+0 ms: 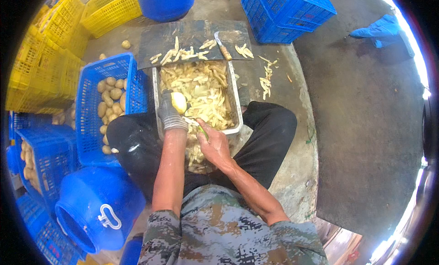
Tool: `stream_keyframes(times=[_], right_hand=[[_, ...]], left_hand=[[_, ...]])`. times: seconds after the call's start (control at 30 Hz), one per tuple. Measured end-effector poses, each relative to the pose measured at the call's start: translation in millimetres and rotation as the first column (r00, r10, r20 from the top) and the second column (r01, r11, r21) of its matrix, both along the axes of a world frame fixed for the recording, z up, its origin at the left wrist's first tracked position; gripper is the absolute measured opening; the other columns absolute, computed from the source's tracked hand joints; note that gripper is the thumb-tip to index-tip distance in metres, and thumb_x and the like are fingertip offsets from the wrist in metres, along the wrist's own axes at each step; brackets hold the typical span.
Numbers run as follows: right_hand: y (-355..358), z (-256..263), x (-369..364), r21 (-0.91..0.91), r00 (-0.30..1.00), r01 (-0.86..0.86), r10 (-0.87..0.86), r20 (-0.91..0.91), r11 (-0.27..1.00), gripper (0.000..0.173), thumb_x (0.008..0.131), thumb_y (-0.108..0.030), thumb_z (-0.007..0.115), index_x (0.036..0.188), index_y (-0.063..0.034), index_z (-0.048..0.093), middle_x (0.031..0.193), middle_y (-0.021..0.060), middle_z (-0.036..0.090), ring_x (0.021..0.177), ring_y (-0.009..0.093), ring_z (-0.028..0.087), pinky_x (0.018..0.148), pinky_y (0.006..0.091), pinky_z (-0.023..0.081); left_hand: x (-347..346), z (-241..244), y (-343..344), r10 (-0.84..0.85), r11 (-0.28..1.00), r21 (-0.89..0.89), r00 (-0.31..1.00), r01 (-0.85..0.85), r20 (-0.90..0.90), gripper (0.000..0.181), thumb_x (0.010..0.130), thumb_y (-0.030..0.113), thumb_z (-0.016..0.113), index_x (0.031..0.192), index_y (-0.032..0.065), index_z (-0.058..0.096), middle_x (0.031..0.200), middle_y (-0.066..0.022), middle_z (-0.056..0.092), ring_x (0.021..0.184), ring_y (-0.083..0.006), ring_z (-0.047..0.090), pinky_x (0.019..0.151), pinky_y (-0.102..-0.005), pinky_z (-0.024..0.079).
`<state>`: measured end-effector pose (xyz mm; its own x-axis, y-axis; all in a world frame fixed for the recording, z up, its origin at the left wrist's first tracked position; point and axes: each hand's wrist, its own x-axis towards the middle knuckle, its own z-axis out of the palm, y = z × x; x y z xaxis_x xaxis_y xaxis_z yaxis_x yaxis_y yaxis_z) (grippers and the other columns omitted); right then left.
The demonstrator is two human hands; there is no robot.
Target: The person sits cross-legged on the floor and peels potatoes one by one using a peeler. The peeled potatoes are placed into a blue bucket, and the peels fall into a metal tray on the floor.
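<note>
My left hand, in a grey and black work glove, holds a peeled, pale yellow potato over the left side of a white plastic tub. Potato peels fill the tub between my knees. My right hand is bare and closed around a peeler with a green handle; its pale head lies just below the potato, near the gloved wrist. Whether the blade touches the potato, I cannot tell. Beyond the tub, a curved knife with a wooden handle rests on a dark board among scattered peels.
At my left stands a blue crate of unpeeled potatoes, with an open blue barrel behind it. Yellow crates are stacked at the far left. Blue crates and another blue barrel stand ahead. Peels litter the floor at the right.
</note>
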<state>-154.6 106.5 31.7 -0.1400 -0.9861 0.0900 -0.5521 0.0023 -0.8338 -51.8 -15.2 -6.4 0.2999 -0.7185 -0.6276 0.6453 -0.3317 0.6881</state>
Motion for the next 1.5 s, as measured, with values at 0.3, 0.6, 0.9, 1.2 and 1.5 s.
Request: stream_keyframes(times=[0.3, 0.6, 0.9, 1.2, 1.5], right_hand=[[-65, 25, -14, 0.118, 0.992, 0.021, -0.035, 0.119, 0.993, 0.045, 0.084, -0.018, 0.057, 0.128, -0.0076, 0.056, 0.101, 0.0242, 0.061, 0.087, 0.030, 0.062, 0.079, 0.0368, 0.047], [-3, -2, -3, 0.159, 0.999, -0.008, 0.003, 0.032, 0.987, 0.046, 0.084, -0.018, 0.060, 0.129, -0.0099, 0.055, 0.079, 0.0267, 0.064, 0.066, 0.037, 0.063, 0.067, 0.0421, 0.050], [-67, 6, -5, 0.188, 0.985, 0.013, -0.044, 0.164, 0.982, 0.044, 0.083, -0.019, 0.058, 0.125, -0.0057, 0.057, 0.104, 0.0280, 0.062, 0.093, 0.038, 0.064, 0.082, 0.0407, 0.049], [4, -6, 5, 0.084, 0.998, 0.022, -0.028, 0.065, 0.996, 0.044, 0.083, -0.014, 0.059, 0.127, -0.0105, 0.057, 0.092, 0.0271, 0.064, 0.073, 0.040, 0.064, 0.071, 0.0432, 0.050], [-56, 20, -11, 0.125, 0.971, 0.043, -0.070, 0.227, 0.991, 0.043, 0.084, -0.018, 0.059, 0.126, -0.0101, 0.058, 0.112, 0.0243, 0.062, 0.094, 0.034, 0.065, 0.083, 0.0384, 0.050]], left_hand=[[-4, -5, 4, -0.044, 0.997, -0.068, 0.938, 0.022, -0.344, 0.036, 0.093, 0.048, 0.048, 0.099, 0.0140, 0.058, 0.089, -0.0048, 0.063, 0.079, -0.0241, 0.061, 0.064, -0.0400, 0.051], [-3, 5, -2, 0.001, 0.993, 0.115, 0.993, 0.012, -0.114, 0.040, 0.089, 0.053, 0.053, 0.101, 0.0156, 0.057, 0.088, -0.0042, 0.061, 0.075, -0.0217, 0.059, 0.054, -0.0391, 0.049], [-4, -15, -3, 0.005, 0.999, -0.029, 0.956, -0.014, -0.294, 0.034, 0.092, 0.045, 0.054, 0.098, 0.0123, 0.058, 0.085, -0.0037, 0.062, 0.074, -0.0190, 0.061, 0.063, -0.0340, 0.049], [11, -27, 5, -0.156, 0.988, -0.006, 0.982, 0.156, -0.109, 0.036, 0.092, 0.048, 0.048, 0.103, 0.0160, 0.058, 0.085, -0.0047, 0.063, 0.074, -0.0229, 0.062, 0.058, -0.0413, 0.049], [6, -6, -4, 0.010, 1.000, 0.010, 0.950, -0.008, -0.313, 0.032, 0.093, 0.041, 0.044, 0.102, 0.0141, 0.060, 0.091, -0.0046, 0.065, 0.081, -0.0241, 0.062, 0.063, -0.0371, 0.051]])
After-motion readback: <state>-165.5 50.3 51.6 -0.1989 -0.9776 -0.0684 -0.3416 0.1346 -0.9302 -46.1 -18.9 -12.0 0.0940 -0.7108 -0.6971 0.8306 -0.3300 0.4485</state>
